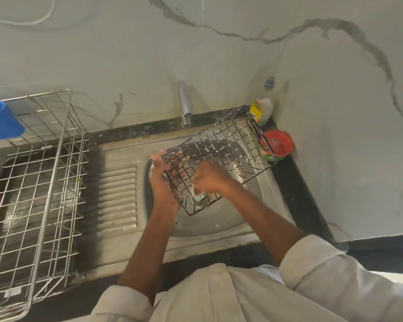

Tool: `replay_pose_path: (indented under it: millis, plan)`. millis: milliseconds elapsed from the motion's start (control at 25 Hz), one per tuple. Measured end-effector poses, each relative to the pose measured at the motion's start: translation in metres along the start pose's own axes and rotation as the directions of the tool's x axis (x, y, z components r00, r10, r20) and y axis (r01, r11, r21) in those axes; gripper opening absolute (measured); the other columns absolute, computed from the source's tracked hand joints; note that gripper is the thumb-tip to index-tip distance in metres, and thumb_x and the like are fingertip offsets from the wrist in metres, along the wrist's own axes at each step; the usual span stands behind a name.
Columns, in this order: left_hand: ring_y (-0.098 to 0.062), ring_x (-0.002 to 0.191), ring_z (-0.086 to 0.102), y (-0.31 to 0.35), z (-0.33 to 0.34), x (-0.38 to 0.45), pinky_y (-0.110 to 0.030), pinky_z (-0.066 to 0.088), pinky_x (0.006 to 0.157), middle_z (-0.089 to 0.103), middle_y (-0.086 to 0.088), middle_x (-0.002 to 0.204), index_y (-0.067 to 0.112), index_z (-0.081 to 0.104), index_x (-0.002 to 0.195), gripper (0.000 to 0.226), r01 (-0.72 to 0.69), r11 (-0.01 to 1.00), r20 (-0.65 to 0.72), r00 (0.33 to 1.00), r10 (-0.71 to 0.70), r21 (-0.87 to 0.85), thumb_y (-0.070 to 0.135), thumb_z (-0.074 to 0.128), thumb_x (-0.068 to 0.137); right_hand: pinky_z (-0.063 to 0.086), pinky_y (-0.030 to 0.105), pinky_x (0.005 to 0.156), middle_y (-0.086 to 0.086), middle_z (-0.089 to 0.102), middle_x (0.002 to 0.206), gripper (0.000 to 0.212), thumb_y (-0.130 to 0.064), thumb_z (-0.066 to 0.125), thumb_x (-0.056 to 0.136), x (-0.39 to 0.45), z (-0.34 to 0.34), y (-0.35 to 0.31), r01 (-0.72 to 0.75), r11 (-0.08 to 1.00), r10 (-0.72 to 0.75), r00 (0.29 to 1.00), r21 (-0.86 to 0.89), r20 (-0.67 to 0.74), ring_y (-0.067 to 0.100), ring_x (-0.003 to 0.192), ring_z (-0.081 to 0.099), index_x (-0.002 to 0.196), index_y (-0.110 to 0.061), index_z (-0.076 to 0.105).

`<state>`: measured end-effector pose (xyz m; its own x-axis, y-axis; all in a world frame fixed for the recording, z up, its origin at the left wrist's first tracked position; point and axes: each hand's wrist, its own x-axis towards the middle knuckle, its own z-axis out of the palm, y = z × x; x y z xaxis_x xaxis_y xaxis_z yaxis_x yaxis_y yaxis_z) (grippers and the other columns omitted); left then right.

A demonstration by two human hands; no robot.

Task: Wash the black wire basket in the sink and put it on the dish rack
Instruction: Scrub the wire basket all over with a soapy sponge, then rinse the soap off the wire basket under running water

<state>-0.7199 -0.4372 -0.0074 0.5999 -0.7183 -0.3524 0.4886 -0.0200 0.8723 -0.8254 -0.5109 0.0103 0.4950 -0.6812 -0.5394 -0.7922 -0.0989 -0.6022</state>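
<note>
The black wire basket [228, 145] hangs tilted over the steel sink [221, 224], soap foam clinging to its wires. My left hand [161, 182] grips its near left edge, fingers curled through the grid. Inside the basket's near end, my right hand [209, 177] holds a green scrub pad [199, 198] against the wires. The silver wire dish rack [40, 182] stands to the left on the counter.
A chrome tap [184, 105] rises behind the sink. At the right corner stand a dish soap bottle [264, 108] and a red bowl [278, 144]. A blue cup [2, 123] sits at the dish rack's far left. The ribbed drainboard [119, 196] lies between rack and basin.
</note>
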Motion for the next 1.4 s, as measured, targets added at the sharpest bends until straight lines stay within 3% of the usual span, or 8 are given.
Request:
replay_pose_path:
  millis: [400,640,720,800,1040,1200,1320,1400]
  plan:
    - [-0.033,0.108,0.078,-0.013,0.008,0.015,-0.067,0.055,0.104,0.081,-0.01,0.116,0.011,0.068,0.133,0.078,-0.015,1.0,-0.133,0.991,0.012,-0.025,0.072,0.071,0.085,0.055,0.025,0.065,0.006,0.076,0.097,0.021,0.004,0.075,0.084,-0.015,-0.035,0.016,-0.046,0.929,-0.079,0.944,0.367,0.319,0.014,0.079,0.068,0.103,-0.006,0.075]
    - [-0.03,0.104,0.08,-0.038,0.011,0.046,-0.056,0.062,0.096,0.08,-0.008,0.116,0.009,0.06,0.139,0.112,-0.033,0.999,-0.256,0.966,0.033,0.004,0.081,0.088,0.058,0.063,0.041,0.087,0.021,0.073,0.11,0.016,0.016,0.067,0.086,0.002,-0.101,0.092,0.053,0.488,0.231,0.955,0.871,-0.187,0.033,0.093,0.075,0.096,0.004,0.071]
    - [-0.028,0.105,0.079,-0.046,0.01,0.054,-0.051,0.063,0.096,0.08,-0.004,0.116,0.013,0.061,0.138,0.113,-0.011,1.0,-0.28,0.96,0.013,0.01,0.083,0.089,0.053,0.062,0.044,0.09,0.011,0.076,0.1,0.02,0.004,0.068,0.086,0.024,-0.122,0.127,0.11,0.729,0.36,0.778,0.675,-0.515,0.026,0.09,0.073,0.087,-0.013,0.077]
    - [-0.029,0.109,0.078,-0.049,0.011,0.059,-0.047,0.062,0.097,0.079,-0.002,0.114,0.012,0.062,0.136,0.108,-0.012,1.0,-0.306,0.952,0.019,0.026,0.082,0.087,0.057,0.057,0.038,0.096,0.005,0.078,0.108,0.019,-0.012,0.072,0.084,0.047,-0.141,0.153,-0.087,0.938,0.312,0.634,0.335,-0.707,0.026,0.104,0.071,0.1,-0.019,0.081]
    - [0.002,0.061,0.068,-0.052,0.007,0.077,-0.019,0.056,0.057,0.076,0.014,0.073,0.008,0.058,0.139,0.075,0.016,0.995,-0.276,0.961,0.01,0.094,0.058,0.078,0.086,0.05,0.033,0.086,0.009,0.068,0.124,0.042,-0.028,0.073,0.09,0.072,-0.174,0.163,-0.419,0.894,0.283,0.803,-0.16,-0.524,0.032,0.115,0.064,0.128,-0.011,0.065]
    - [-0.023,0.091,0.079,-0.049,-0.006,0.081,-0.04,0.064,0.08,0.082,-0.009,0.106,0.007,0.065,0.137,0.098,0.087,0.994,-0.212,0.975,-0.071,0.067,0.074,0.083,0.069,0.049,0.031,0.08,0.002,0.076,0.103,0.02,-0.02,0.058,0.097,0.06,-0.147,0.125,-0.069,0.995,0.1,0.758,0.073,-0.644,0.02,0.094,0.069,0.101,-0.017,0.077]
    - [-0.04,0.111,0.076,-0.047,-0.026,0.082,-0.062,0.057,0.102,0.078,-0.02,0.121,0.012,0.074,0.131,0.097,0.233,0.972,-0.18,0.956,-0.233,-0.019,0.087,0.073,0.071,0.045,0.027,0.089,-0.004,0.062,0.134,0.047,-0.047,0.064,0.097,0.056,-0.107,0.091,0.062,0.987,-0.012,0.949,0.149,-0.315,0.013,0.119,0.061,0.135,-0.021,0.06]
    - [-0.04,0.111,0.076,-0.052,-0.035,0.08,-0.063,0.056,0.103,0.077,-0.022,0.123,0.012,0.076,0.129,0.089,0.293,0.953,-0.153,0.941,-0.302,-0.079,0.087,0.054,0.087,0.052,0.03,0.087,0.003,0.057,0.145,0.056,-0.035,0.072,0.095,0.062,-0.096,0.08,-0.031,0.945,0.082,0.986,0.325,-0.144,0.021,0.12,0.063,0.144,-0.023,0.049]
